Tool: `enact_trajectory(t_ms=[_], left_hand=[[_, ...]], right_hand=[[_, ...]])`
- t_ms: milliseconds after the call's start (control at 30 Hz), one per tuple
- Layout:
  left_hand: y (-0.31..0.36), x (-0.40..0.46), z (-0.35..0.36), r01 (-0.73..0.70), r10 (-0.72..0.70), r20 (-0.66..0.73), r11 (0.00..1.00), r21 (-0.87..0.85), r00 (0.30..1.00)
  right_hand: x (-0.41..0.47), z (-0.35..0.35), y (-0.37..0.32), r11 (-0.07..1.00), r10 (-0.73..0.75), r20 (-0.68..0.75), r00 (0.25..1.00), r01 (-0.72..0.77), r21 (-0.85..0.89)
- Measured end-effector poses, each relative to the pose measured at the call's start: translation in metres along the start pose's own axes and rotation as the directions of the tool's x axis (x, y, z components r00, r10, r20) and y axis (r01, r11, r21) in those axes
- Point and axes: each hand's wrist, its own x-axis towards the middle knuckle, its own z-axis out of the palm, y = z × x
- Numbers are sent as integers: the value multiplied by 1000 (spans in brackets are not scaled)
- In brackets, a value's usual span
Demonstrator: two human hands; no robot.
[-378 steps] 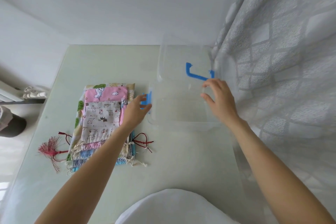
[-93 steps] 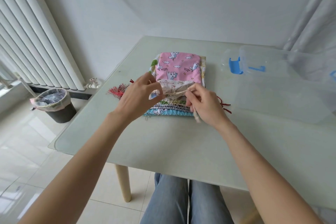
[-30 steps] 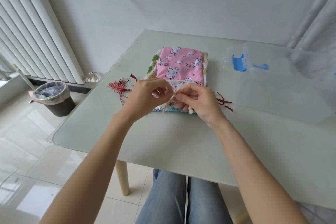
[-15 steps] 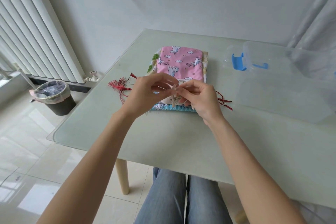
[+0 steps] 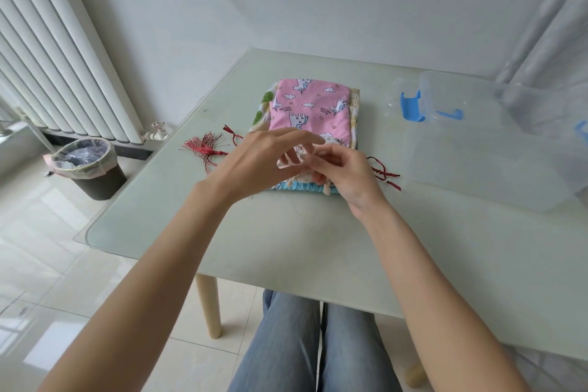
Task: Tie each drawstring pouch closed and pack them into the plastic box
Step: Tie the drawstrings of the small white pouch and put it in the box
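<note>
Centre frame, a flat stack of printed cotton drawstring pouches (image 5: 310, 111), pink on top, lies on a pale glass table (image 5: 318, 232). Left hand (image 5: 264, 159) and right hand (image 5: 345, 175) pinch its cream cord (image 5: 291, 158). Clear plastic box (image 5: 483, 149) sits right.

We see a pink pouch (image 5: 310, 110) printed with white clouds and pale blue cartoon animals lying topmost on the stack. Below it peeks a cream pouch (image 5: 261, 105) with green shapes, and at the near edge a light blue gathered hem (image 5: 299, 187). The tassel (image 5: 205, 149) is dark red, the plastic box (image 5: 486, 149) clear with blue clips (image 5: 410, 106), and the worktop (image 5: 318, 232) pale green.
</note>
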Motion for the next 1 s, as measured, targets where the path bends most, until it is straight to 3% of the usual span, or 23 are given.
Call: enact_trajectory(t_ms=[100, 167, 300, 467, 533, 600, 667, 733, 800, 867, 1000], left_hand=[[-2, -5, 1, 123, -162, -192, 972, -198, 968], [-4, -5, 3, 192, -261, -221, 937, -291, 940], [-4, -2, 12, 190, -228, -139, 951, -243, 964], [-5, -2, 20, 157, -173, -161, 982, -107, 972], [-6, -2, 23, 182, -188, -166, 982, -51, 968], [-5, -3, 26, 230, -246, -179, 967, -106, 953], [-5, -5, 31, 304, -365, -163, 901, -311, 916], [-4, -7, 36, 379, -502, -74, 733, -566, 862], [-6, -9, 39, 404, -550, 15, 594, -696, 835], [-6, -12, 40, 409, -517, 42, 622, -668, 855], [-8, -12, 35, 371, -436, -21, 790, -488, 900]], right_hand=[[1, -5, 1, 999, 31, -59, 998, -30, 31], [1, -7, 2, 998, 47, -53, 997, -45, 40], [0, -6, 0, 998, 34, -29, 999, -33, 45], [-1, -5, -2, 999, 23, -33, 999, -22, 27], [-1, -4, -1, 1000, 28, -45, 999, -28, 0], [-1, -3, 0, 999, 45, -52, 998, -44, 11], [-1, -3, 0, 997, 69, -35, 997, -68, 45], [-1, -3, -1, 995, 85, -21, 996, -84, 45], [1, -2, -1, 996, 87, -32, 996, -86, 36], [2, -2, 2, 994, 95, -47, 994, -93, 49], [0, -3, 7, 989, 109, -41, 993, -105, 102]])
